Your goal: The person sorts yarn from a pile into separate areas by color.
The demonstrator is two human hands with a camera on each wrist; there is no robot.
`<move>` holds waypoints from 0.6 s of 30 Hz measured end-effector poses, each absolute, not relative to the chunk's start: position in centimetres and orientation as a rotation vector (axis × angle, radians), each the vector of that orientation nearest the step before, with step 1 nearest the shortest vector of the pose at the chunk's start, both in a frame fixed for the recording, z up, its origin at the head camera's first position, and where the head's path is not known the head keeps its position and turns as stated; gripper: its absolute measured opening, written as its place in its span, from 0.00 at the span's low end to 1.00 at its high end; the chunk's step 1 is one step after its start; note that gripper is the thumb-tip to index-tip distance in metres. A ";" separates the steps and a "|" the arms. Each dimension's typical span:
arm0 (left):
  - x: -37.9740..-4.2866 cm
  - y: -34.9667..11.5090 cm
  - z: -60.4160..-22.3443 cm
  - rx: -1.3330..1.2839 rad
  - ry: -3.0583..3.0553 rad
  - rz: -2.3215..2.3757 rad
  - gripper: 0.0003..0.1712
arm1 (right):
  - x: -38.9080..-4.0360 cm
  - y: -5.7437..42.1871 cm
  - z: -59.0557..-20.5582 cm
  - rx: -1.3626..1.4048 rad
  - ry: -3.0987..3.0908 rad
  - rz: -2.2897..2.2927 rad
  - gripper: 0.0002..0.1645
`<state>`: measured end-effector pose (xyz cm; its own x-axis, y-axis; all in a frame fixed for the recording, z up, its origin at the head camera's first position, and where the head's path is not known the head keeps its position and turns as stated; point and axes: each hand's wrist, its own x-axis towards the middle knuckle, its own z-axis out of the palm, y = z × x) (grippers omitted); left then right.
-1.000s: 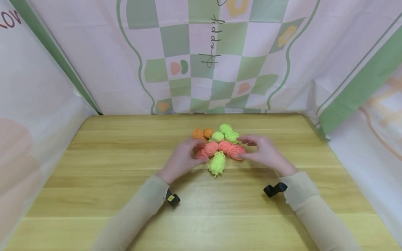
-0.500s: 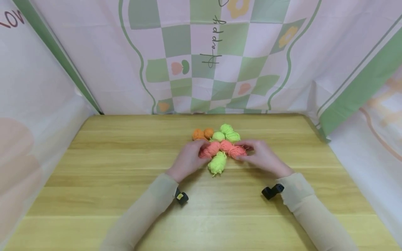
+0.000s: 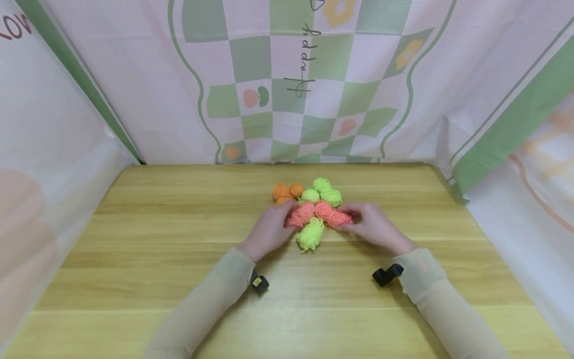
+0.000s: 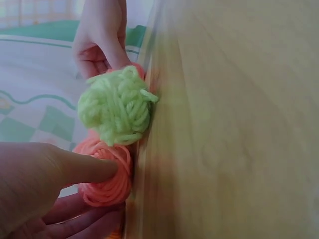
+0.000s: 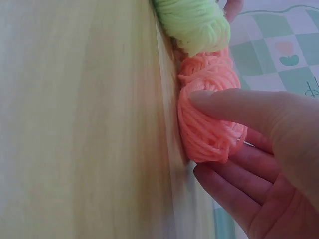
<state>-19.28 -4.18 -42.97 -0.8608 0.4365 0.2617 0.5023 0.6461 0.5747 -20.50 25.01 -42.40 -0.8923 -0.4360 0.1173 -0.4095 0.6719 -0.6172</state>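
Observation:
Two coral yarn skeins lie end to end across the middle of a small cluster of yarn. My left hand (image 3: 268,228) grips the left coral skein (image 3: 302,214), with its thumb on the near side and its fingers behind, as the left wrist view shows. Around the outer end of the right coral skein (image 3: 339,219) my right hand (image 3: 375,227) has its thumb in front and fingers at the back. A yellow-green skein (image 3: 310,234) sits just in front, between the hands. In the right wrist view, the thumb presses into the coral yarn (image 5: 209,134).
Behind the coral yarn are orange yarn balls (image 3: 281,191), a pale green ball (image 3: 309,196) and a bright green skein (image 3: 328,192). Everything stands on a wooden table (image 3: 287,309). A checked cloth (image 3: 287,99) hangs along its back edge, with more cloth at both sides.
The left hand has moved right, and both hands have closed onto the coral skeins. The left skein has shifted slightly right. Over the last half second little has moved.

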 end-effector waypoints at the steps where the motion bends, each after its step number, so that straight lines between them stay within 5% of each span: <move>1: -19.3 -4.2 -42.9 -0.786 -2.757 -1.015 0.26 | -20.5 25.0 -42.4 -0.707 2.833 -1.031 0.24; 18: -19.6 -9.2 -39.2 -0.613 -2.608 -1.231 0.27 | -20.6 24.8 -41.9 -0.614 2.770 -1.064 0.26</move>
<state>-19.60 -9.23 -39.23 -0.8958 0.2840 0.3419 0.4444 0.5693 0.6917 -20.63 24.84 -41.86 -0.9120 -0.4082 0.0399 -0.3300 0.6725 -0.6624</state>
